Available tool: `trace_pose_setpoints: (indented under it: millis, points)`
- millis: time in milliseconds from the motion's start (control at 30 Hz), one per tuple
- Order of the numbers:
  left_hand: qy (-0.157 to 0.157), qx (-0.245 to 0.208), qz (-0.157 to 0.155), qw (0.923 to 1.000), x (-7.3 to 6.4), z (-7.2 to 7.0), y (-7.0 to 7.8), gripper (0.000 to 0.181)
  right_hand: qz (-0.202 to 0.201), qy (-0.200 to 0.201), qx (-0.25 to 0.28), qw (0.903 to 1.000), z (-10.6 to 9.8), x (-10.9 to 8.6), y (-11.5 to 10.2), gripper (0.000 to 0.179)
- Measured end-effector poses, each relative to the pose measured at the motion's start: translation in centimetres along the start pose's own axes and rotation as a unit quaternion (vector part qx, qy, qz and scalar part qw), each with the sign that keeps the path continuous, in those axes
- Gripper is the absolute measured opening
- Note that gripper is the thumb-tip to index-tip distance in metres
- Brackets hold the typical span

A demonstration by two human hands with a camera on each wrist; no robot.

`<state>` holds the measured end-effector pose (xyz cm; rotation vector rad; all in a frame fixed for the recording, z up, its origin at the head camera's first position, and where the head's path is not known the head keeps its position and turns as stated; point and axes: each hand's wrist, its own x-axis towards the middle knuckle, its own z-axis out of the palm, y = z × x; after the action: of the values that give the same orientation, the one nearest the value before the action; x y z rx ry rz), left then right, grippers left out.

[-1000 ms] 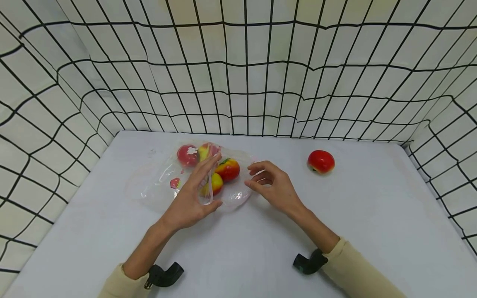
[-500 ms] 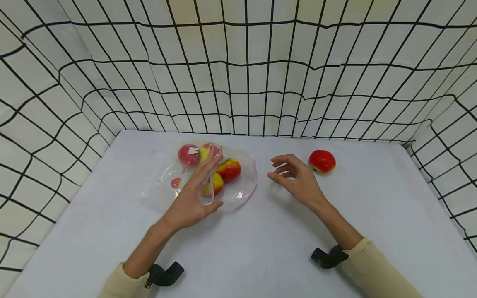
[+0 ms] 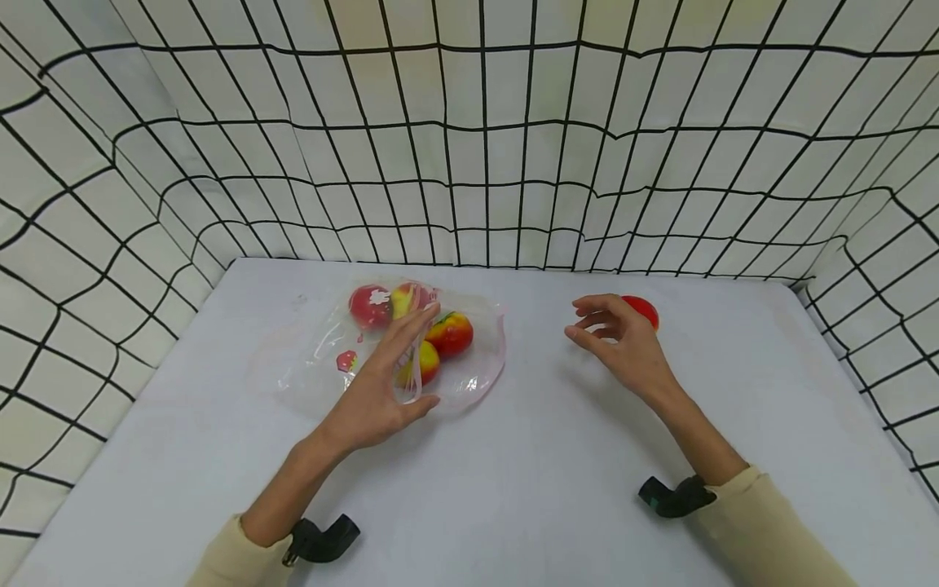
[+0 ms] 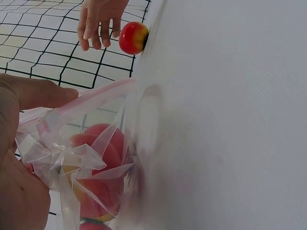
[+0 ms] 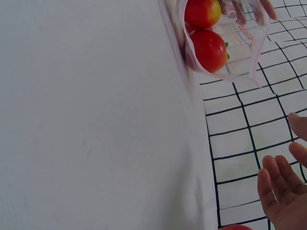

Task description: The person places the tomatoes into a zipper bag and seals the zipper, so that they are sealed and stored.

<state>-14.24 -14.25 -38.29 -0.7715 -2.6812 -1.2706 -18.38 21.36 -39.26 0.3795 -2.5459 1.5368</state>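
Note:
My left hand (image 3: 370,395) holds the mouth of a clear plastic bag (image 3: 475,379) apart, its thumb and fingers spread along the rim. Bunched film lies against that hand in the left wrist view. Inside the bag (image 4: 108,103) are several red and yellow fruits (image 3: 450,334), some partly hidden by the hand. My right hand (image 3: 623,342), fingers loosely bent, holds nothing and hovers beside a loose red tomato-like fruit (image 3: 644,311). The hand partly covers this fruit in the head view. From the left wrist, the loose fruit (image 4: 132,38) shows next to the right fingertips.
A white table (image 3: 484,505) lies under everything. Black netting (image 3: 484,155) stands along its back and both sides. Each wrist carries a black camera mount, one on the left wrist (image 3: 323,540) and one on the right wrist (image 3: 675,497).
My right hand has moved right, from beside the bag's mouth to the loose red fruit, and now partly covers it. My left hand and the bag have stayed in place.

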Motion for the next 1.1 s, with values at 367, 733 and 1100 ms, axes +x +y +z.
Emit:
trace_pose_setpoints:
  millis: [367,733,1100]
  points:
    - [-0.002,0.000,0.002,1.0000,-0.2,0.1,-0.2,0.114,0.010,0.047,-0.050,0.9976,-2.7,0.0,1.6,0.039]
    - [-0.002,0.009,0.006,0.9999,-0.3,0.1,-0.4,0.114,0.017,0.067,-0.085,0.9939,-4.3,0.3,2.1,0.040]
    - [-0.006,0.008,-0.001,0.9999,-0.2,0.1,-0.3,0.114,0.031,0.066,-0.120,0.9901,-5.7,0.6,3.1,0.046]
